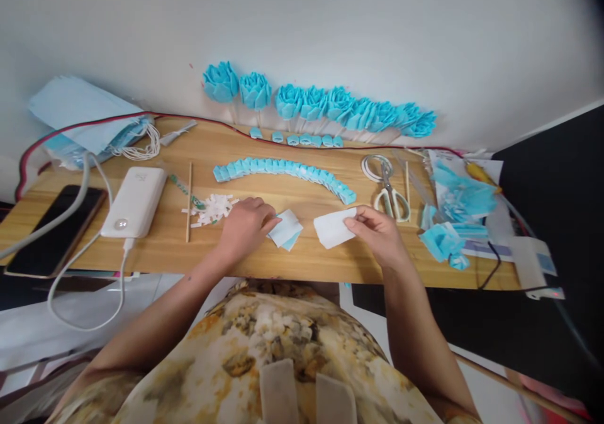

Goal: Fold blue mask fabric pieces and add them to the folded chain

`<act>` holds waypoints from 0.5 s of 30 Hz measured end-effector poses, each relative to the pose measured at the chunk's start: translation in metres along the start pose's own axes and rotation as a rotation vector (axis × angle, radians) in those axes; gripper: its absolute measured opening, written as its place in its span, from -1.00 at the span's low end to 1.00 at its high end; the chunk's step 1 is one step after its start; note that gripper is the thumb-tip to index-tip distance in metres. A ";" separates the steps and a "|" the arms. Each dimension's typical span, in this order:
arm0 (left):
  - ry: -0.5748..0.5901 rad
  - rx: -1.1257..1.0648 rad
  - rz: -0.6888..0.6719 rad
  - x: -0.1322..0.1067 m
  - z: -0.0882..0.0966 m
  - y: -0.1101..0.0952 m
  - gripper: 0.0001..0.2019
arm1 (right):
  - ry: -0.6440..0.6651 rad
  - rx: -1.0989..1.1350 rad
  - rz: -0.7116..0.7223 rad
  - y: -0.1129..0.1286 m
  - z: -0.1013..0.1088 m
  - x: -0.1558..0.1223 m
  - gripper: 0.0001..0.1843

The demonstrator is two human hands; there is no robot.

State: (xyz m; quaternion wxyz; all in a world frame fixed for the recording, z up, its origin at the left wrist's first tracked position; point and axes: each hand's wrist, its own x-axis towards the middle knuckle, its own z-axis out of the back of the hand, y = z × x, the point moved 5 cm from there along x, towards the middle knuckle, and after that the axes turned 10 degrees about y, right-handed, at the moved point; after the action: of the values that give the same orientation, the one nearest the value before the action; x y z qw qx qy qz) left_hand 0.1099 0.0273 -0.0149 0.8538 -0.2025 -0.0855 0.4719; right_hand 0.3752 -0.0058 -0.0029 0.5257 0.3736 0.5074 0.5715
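My right hand [375, 232] pinches a small rectangle of fabric [333, 228] between thumb and fingers, its white face up, just above the table. My left hand [248, 226] is low over the table with its fingers curled; anything between the fingertips is hidden. Close to its thumb lies a small stack of white and light blue fabric pieces [287, 228]. Left of that hand is a heap of short white strips [214, 210], partly covered by it. Beyond both hands, a curved row of folded blue pieces [283, 167] spans the middle of the table.
Several blue fabric flowers [314, 102] on sticks lean against the wall, with small blue rolls [309, 139] before them. Scissors [391, 197] and blue scraps [443, 241] lie right. A wooden stick [189, 204], power bank [134, 202], phone [56, 229] and blue sheets [89, 112] are left.
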 end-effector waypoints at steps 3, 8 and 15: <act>0.027 0.038 0.009 0.004 -0.007 -0.003 -0.86 | 0.064 -0.022 -0.002 0.001 -0.009 0.000 -0.78; -0.004 -0.043 0.012 0.003 -0.009 -0.002 -0.90 | 0.156 -0.018 0.000 -0.002 -0.024 0.002 -0.75; -0.164 -0.366 -0.045 -0.002 0.009 0.001 -0.86 | 0.265 -0.007 0.016 0.008 -0.048 0.004 -0.75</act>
State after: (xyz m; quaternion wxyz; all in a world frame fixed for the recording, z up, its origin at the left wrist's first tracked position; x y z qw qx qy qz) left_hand 0.1056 0.0285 -0.0071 0.8033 -0.3133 -0.2438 0.4440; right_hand 0.3263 -0.0109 -0.0055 0.4508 0.2970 0.5674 0.6217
